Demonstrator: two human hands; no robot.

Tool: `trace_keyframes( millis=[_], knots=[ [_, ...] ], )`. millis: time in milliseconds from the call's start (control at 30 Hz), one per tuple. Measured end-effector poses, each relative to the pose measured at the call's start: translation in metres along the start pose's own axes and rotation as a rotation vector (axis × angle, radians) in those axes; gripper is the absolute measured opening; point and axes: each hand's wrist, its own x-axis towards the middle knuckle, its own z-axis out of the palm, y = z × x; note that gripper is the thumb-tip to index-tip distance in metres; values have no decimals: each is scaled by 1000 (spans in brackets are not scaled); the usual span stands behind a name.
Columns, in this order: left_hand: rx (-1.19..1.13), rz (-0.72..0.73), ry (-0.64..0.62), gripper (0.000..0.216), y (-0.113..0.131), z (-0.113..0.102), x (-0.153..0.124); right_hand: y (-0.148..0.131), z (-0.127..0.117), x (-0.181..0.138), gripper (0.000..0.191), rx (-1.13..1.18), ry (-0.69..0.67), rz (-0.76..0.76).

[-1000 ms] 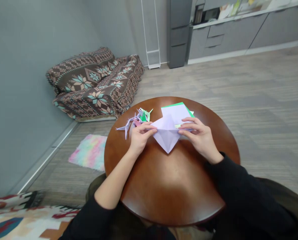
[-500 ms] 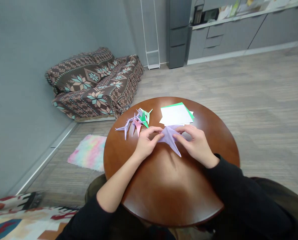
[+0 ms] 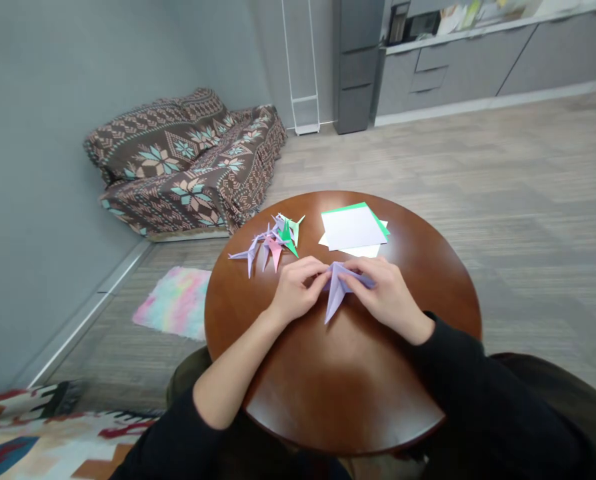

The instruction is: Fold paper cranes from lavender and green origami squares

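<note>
A partly folded lilac paper (image 3: 336, 291) lies on the round brown wooden table (image 3: 348, 373), its pointed tip aimed toward me. My left hand (image 3: 297, 292) pinches its left side with curled fingers. My right hand (image 3: 387, 296) pinches and presses its right side. Both hands rest on the tabletop, close together over the paper.
Several finished folded paper cranes (image 3: 273, 244) in lilac, pink and green sit at the table's far left. A stack of paper sheets (image 3: 353, 229), white over green, lies at the far middle. A patterned sofa (image 3: 188, 163), a pastel rug (image 3: 175, 303) and grey cabinets (image 3: 458, 60) stand beyond.
The lilac paper has gone from a wide open kite shape to a narrow folded point. Both hands have drawn closer together and nearer to me.
</note>
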Motion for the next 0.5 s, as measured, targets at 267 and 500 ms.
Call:
trace_keyframes(
  millis=[267, 500],
  knots=[
    [-905, -585, -98, 45, -4, -7, 4, 3, -13, 6, 3, 44, 106, -195],
    [-1029, -714, -136, 43, -7, -15, 6, 4, -19, 8, 3, -7, 32, -330]
  ],
)
